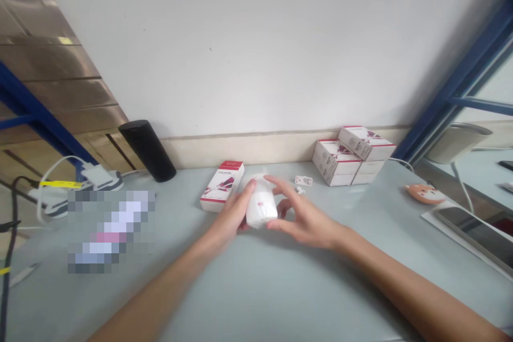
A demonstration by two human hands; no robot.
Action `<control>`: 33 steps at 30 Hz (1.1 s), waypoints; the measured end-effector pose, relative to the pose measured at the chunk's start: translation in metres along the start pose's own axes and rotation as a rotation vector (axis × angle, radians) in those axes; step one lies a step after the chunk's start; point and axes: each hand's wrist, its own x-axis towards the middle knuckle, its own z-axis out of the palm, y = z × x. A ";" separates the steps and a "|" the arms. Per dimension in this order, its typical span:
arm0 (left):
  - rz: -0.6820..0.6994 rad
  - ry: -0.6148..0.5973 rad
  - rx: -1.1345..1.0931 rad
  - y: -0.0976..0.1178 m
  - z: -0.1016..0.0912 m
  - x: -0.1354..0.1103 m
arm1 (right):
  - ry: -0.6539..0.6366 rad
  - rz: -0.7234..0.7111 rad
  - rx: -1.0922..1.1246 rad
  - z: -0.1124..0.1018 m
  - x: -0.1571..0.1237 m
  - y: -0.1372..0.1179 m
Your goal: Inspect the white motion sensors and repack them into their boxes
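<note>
white plastic unit (pixel 261 207) between hands | left hand (pixel 230 216), right hand (pixel 306 220) half-curled, fingertips gripping its sides | likely light, rigid, slippery; hold mid-body

- We see the pack (pixel 261 208) as smooth, glossy white plastic.
- We read the boxes (pixel 352 156) as printed card.
- Our table (pixel 248 288): smooth, matt.
- Cylinder (pixel 147 149): matt black.

The pale table (pixel 256 288) carries 1 flat red-and-white box (pixel 223 186), a stack of like boxes (pixel 352 156) and a black cylinder (pixel 147 149).
</note>
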 end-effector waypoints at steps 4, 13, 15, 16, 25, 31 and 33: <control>0.121 -0.042 -0.017 0.005 -0.002 -0.002 | 0.074 -0.080 -0.028 -0.001 0.001 0.000; 0.534 0.505 1.025 0.007 -0.044 0.022 | 0.521 -0.008 -0.210 -0.015 0.010 0.012; 0.391 0.402 0.911 0.009 -0.056 0.026 | 0.564 -0.001 -0.259 -0.018 0.011 0.019; 0.324 0.292 0.756 0.011 -0.059 0.027 | 0.583 0.008 -0.269 -0.020 0.012 0.021; 0.034 -0.341 -0.305 0.012 -0.043 0.013 | 0.757 -0.069 -0.037 -0.032 0.014 0.013; -0.091 -0.470 -0.508 -0.001 -0.035 0.014 | 0.666 -0.109 0.082 -0.026 0.016 0.019; -0.134 -0.470 -0.579 -0.002 -0.034 0.014 | 0.623 -0.113 0.139 -0.025 0.015 0.017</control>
